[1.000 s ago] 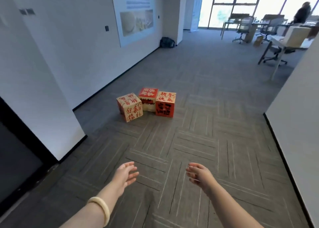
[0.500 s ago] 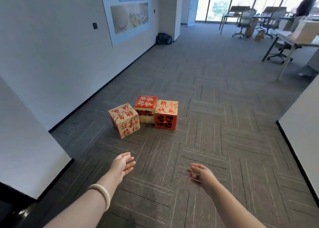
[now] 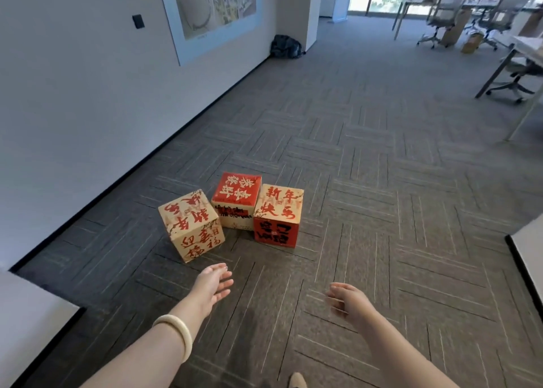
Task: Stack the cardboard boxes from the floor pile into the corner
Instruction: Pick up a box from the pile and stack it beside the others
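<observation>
On the grey carpet (image 3: 382, 182), toward its left edge by the wall (image 3: 73, 93), sit three cardboard cubes. They look light and stiff, and palms on opposite faces should lift one. A tan box (image 3: 191, 226) sits askew beside a red-topped box (image 3: 236, 199) and a red-fronted box (image 3: 277, 214), all calligraphed. The left hand (image 3: 213, 283) and right hand (image 3: 348, 301) hover short of them, loose-fingered and empty.

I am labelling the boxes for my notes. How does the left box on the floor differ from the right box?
The left box shows only tan faces with red writing; the right box has a red front face with black marks. The left box is turned at an angle; the right box faces the camera squarely. Both are cube-shaped with tan tops and stand on the carpet.
</observation>
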